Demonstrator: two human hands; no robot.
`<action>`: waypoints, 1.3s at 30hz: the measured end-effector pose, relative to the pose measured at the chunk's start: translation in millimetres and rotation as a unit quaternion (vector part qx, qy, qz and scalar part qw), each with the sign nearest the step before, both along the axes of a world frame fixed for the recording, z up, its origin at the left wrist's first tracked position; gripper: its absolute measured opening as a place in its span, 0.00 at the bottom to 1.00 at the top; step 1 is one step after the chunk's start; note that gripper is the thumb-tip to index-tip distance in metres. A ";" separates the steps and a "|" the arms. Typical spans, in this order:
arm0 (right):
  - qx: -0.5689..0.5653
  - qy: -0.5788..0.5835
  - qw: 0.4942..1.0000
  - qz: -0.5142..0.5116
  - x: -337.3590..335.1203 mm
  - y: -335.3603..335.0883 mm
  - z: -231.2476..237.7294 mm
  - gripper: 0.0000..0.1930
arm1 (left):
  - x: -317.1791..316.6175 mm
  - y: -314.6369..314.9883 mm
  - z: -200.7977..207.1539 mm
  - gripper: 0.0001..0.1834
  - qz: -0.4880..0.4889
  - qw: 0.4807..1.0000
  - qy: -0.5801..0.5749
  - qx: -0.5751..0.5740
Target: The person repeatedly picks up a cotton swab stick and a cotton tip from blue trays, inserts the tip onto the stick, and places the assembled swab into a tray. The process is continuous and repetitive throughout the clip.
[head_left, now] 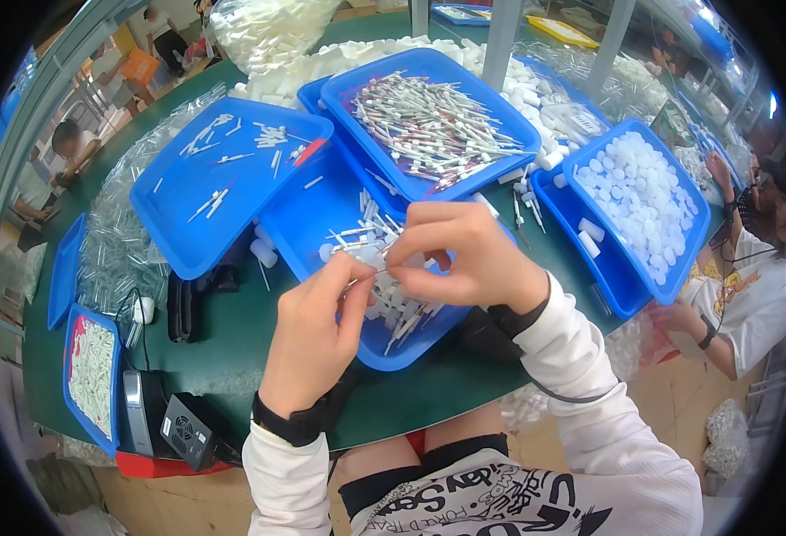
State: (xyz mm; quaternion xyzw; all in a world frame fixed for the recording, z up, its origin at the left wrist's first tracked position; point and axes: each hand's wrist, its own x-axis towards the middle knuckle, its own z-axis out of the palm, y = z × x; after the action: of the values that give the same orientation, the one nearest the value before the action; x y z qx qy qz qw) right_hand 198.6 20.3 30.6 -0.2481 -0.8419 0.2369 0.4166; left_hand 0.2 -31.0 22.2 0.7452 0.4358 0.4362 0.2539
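My left hand (317, 322) and my right hand (469, 255) meet over a blue tray (388, 355) at the front of the table. Thumb and forefinger are pinched together on each. Something small and thin sits at the fingertips, too fine to name. Below them, the tray holds thin white rods and pale round caps, partly covered by my hands. Behind my right hand is another blue tray (522, 134) heaped with thin white rods (428, 125), some with reddish ends. To the left, a tilted blue tray (187, 183) carries several scattered rods.
White round caps (630, 196) fill a tray at the right. Clear tubes (125, 205) lie piled at the left, white cylinders at the back. A small black device (187, 429) and a tray of white pieces (92, 366) stand front left. A co-worker's hand (674, 317) is at right.
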 end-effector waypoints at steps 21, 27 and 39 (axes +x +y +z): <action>-0.266 0.143 0.951 0.070 -10.2 -7.0 2.3 0.16 | 5.2 -5.0 2.9 0.02 0.044 0.981 -0.187 -0.027; -0.205 0.114 0.971 0.049 -9.5 -5.2 1.1 0.15 | 3.7 -2.9 1.3 0.03 0.071 0.993 -0.093 0.027; -0.028 0.033 0.999 0.021 -7.4 -2.6 -5.1 0.15 | 2.3 0.4 1.3 0.01 0.060 0.996 -0.060 0.021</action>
State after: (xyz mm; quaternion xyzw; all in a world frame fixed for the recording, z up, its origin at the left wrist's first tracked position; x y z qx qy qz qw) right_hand 191.2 17.7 25.5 -0.2339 -0.8259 0.2773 0.4316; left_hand 2.4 -30.6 23.5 0.6952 0.4545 0.5036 0.2377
